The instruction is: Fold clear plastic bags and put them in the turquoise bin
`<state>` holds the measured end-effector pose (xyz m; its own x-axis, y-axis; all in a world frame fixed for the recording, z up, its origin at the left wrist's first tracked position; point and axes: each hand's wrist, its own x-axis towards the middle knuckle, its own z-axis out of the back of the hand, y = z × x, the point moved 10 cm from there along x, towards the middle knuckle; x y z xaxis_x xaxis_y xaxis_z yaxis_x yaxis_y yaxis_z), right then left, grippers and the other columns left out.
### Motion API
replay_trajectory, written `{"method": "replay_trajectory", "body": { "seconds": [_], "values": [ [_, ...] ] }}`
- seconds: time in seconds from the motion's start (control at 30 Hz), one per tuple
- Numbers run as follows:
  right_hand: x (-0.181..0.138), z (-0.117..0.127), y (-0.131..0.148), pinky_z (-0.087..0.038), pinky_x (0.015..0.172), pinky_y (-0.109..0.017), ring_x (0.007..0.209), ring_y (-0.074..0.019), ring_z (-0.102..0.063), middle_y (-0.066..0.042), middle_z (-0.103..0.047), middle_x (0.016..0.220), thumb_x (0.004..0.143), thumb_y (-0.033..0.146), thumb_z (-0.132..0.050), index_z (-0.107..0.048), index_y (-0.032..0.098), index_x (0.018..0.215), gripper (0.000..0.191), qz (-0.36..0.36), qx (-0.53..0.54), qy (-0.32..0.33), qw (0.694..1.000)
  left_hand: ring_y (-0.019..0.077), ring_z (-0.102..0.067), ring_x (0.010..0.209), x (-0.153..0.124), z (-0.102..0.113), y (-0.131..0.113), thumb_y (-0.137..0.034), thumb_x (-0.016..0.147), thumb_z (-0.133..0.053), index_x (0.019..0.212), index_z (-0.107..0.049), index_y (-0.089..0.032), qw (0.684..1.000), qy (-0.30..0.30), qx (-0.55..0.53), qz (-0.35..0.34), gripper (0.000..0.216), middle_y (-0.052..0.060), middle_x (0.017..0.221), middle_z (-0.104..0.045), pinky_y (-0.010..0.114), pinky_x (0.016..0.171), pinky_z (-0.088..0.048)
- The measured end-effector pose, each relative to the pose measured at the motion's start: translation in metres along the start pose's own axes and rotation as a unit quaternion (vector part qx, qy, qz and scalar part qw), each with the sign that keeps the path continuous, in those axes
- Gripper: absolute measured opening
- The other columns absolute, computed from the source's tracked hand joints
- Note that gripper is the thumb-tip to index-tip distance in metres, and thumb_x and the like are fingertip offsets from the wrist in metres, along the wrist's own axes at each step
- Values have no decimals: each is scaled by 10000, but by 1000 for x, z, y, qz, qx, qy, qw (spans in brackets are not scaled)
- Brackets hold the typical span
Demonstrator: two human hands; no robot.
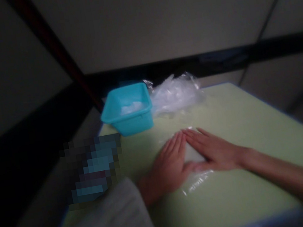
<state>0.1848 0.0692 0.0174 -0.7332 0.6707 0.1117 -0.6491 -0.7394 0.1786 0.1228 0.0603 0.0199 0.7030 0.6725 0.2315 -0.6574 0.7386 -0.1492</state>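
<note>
On the pale green table (246, 120), my left hand (172, 164) and my right hand (215, 151) lie flat, palms down. Their fingertips meet at the far side and their thumbs touch at the near side. Beneath them is a clear plastic bag (197, 183), its shiny near edge poking out toward me. Something white (194, 153) shows in the gap between my hands; I cannot make out what it is. Neither hand is gripping anything.
A turquoise plastic basin (134, 124) with white, crumpled-looking contents stands at the back left. Beside it lies a heap of clear plastic bags (176, 95). A blurred-out patch (97, 170) covers the table's left edge. Walls stand behind the table.
</note>
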Motion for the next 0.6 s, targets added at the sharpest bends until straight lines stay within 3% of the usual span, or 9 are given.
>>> {"method": "replay_trajectory", "body": {
  "seconds": [0.23, 0.47, 0.6],
  "values": [
    [0, -3, -4, -127, 1121, -484, 1390, -296, -123, -185, -155, 1498, 787, 751, -328, -168, 49, 1448, 977, -26, -11, 31, 999, 316, -141, 1387, -4, -4, 4, -521, 887, -393, 1399, -269, -26, 999, 20, 36, 8, 723, 196, 1488, -217, 451, 1121, -175],
    [-3, -5, -10, -116, 1122, -477, 1392, -302, -89, -178, -115, 1504, 761, 769, -352, -149, 65, 1454, 1009, -28, -11, 47, 998, 364, -95, 1384, -14, -6, 21, -699, 810, -355, 1411, -275, -37, 997, 40, 47, 44, 897, 182, 1497, -197, 479, 1111, -160],
    [-5, -2, -14, -113, 1121, -477, 1393, -301, -79, -185, -111, 1503, 759, 768, -359, -153, 73, 1456, 1005, -31, -7, 43, 999, 364, -104, 1384, -18, -3, 26, -719, 777, -396, 1405, -286, -31, 996, 52, 48, 61, 937, 192, 1492, -212, 484, 1103, -178]
  ]
}}
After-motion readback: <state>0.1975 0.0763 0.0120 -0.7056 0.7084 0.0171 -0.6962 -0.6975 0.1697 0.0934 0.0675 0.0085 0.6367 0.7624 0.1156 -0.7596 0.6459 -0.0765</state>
